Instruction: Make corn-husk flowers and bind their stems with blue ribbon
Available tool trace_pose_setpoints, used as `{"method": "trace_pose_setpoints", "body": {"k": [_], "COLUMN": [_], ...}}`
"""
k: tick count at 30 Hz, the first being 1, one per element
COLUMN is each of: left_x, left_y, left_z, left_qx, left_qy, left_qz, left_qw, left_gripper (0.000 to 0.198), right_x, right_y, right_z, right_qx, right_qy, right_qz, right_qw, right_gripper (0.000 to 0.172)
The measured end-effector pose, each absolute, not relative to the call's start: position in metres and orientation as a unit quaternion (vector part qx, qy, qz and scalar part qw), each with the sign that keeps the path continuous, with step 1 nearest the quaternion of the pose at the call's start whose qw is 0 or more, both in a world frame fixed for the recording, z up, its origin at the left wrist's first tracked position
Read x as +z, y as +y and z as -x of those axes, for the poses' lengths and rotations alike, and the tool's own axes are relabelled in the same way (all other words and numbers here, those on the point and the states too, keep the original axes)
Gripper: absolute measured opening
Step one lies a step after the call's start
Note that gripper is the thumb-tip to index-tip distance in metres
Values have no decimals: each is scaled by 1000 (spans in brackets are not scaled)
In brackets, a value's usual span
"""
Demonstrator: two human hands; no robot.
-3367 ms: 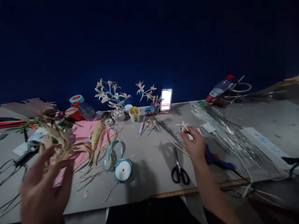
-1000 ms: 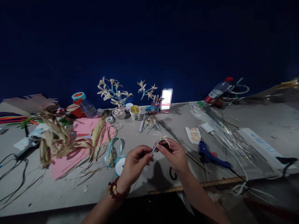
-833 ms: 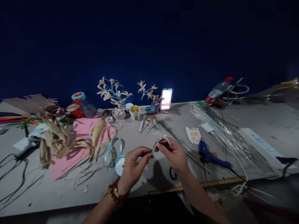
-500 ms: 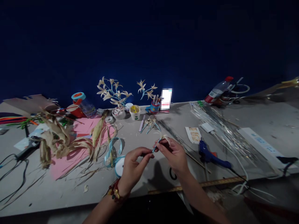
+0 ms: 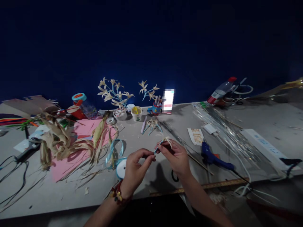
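Note:
Both hands meet over the middle of the table. Between thumb and fingers, my right hand [image 5: 176, 156] pinches a corn husk flower [image 5: 167, 141] by its blue-wrapped stem, with the pale petals partly hidden behind the fingers. My left hand [image 5: 138, 168], wearing a beaded bracelet, is closed in a pinch at the stem's lower end; whether it grips stem or a loose ribbon end is too small to see. Beside that hand lies a spool of blue ribbon [image 5: 121, 168]. Small husk flowers with blue stems [image 5: 152, 126] rest on the table beyond.
Dried corn husks [image 5: 80, 146] cover pink paper [image 5: 68, 165] at left. A blue glue gun [image 5: 216, 160], thin wires [image 5: 227, 132] and a power strip [image 5: 265, 146] lie at right. Behind are finished flower branches [image 5: 115, 93], a small cup [image 5: 136, 114] and a lit phone [image 5: 168, 101].
The hands stay almost in place. The blue stem between them looks slightly turned, and my fingers have shifted a little around it.

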State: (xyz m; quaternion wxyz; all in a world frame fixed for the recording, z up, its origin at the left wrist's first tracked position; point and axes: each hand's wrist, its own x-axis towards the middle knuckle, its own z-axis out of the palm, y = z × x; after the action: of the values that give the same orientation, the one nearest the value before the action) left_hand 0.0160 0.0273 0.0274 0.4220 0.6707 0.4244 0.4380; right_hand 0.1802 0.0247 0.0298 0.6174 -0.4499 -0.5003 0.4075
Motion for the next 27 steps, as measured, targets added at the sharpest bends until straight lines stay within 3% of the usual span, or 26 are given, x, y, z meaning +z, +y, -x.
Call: {"method": "trace_pose_setpoints", "body": {"k": [14, 27], "left_x": [21, 19], "left_y": [34, 36], "left_z": [-18, -18], "left_qx": [403, 416], "left_qy": [386, 368], "left_qz": [-529, -503], "left_qw": [640, 662], "left_gripper": [21, 19], "right_x": [28, 26], "right_y": [24, 24], "right_z": [-183, -184], "right_qx": [415, 442], "right_qy": [-508, -514], "right_qz": [465, 467], "right_qw": [595, 568], "right_gripper": [8, 11]}}
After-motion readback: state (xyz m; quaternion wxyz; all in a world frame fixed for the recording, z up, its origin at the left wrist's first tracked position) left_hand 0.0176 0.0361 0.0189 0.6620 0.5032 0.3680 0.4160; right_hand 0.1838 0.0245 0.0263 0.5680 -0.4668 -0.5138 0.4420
